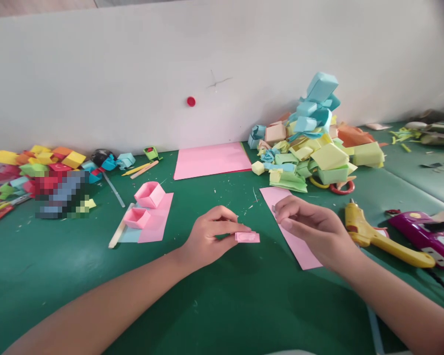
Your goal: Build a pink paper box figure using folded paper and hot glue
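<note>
The left hand (210, 236) pinches a small folded pink paper piece (247, 237) between thumb and fingertips, holding it just above the green desk (222, 305). Just to the right of it, the right hand (311, 224) has its fingers curled together with the tips close to each other; whether anything is held between them cannot be told. That hand hovers over a pink paper strip (299, 249) lying flat on the desk.

Right of the right hand lies a yellow glue gun (377, 236), and beyond that a purple tool (425, 236). Left of the left hand, two small pink paper boxes (144, 204) sit on a pink sheet scrap (157, 224), beside a wooden stick (120, 229).

Farther ahead of both hands, a larger pink sheet (211, 160) lies flat near the white wall (170, 64). Ahead and right of the right hand rises a heap of folded pastel papers (314, 143), with red-handled scissors (340, 187) at its foot. Far to the left of the left hand lies a pile of bright folded papers (40, 167).
</note>
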### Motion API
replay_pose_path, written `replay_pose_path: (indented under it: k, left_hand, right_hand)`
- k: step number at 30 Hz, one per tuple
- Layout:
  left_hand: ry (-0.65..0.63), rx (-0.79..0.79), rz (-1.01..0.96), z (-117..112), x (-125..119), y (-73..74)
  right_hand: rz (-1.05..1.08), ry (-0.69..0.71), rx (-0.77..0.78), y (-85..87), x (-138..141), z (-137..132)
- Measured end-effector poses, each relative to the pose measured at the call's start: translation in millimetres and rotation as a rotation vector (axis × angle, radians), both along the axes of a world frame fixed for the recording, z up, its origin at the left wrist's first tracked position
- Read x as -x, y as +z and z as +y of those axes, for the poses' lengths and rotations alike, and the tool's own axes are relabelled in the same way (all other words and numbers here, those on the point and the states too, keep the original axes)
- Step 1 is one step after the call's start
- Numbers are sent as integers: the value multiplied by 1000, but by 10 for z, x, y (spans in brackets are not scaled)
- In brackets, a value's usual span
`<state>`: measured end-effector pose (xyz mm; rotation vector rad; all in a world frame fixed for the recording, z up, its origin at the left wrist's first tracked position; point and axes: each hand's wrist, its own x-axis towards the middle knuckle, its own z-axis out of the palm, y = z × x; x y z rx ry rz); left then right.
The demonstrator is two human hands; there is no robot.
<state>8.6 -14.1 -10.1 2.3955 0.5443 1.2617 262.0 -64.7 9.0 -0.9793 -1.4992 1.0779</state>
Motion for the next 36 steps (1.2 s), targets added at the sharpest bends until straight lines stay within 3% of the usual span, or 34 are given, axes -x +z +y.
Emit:
replay_pose_path:
  k: [6, 10, 14, 17, 23, 29, 36]
  left_hand:
    - [-21, 16, 6, 3, -2, 4]
    - [-35, 27, -3, 9, -4, 9]
    - [-119, 73, -11, 6, -5, 13]
    - [-218, 141, -9, -5, -12, 21]
    - [-369, 269, 71, -4, -20, 22]
    - [-386, 356, 85, 31, 7, -24]
    - [-268, 402, 80, 27, -3, -24]
  right_hand:
    - [102, -23, 4, 24, -46, -4]
    - [34, -68, -26, 59, -52, 10]
    - [-354, -115, -216, -8, -58, 59]
    - [-705, -67, -357, -94, -34, 78]
    - [-911, 149, -390, -130, 57, 37]
    - [-851, 170, -384, -80, 21, 75]
    - [-409, -239, -72, -36, -134, 90]
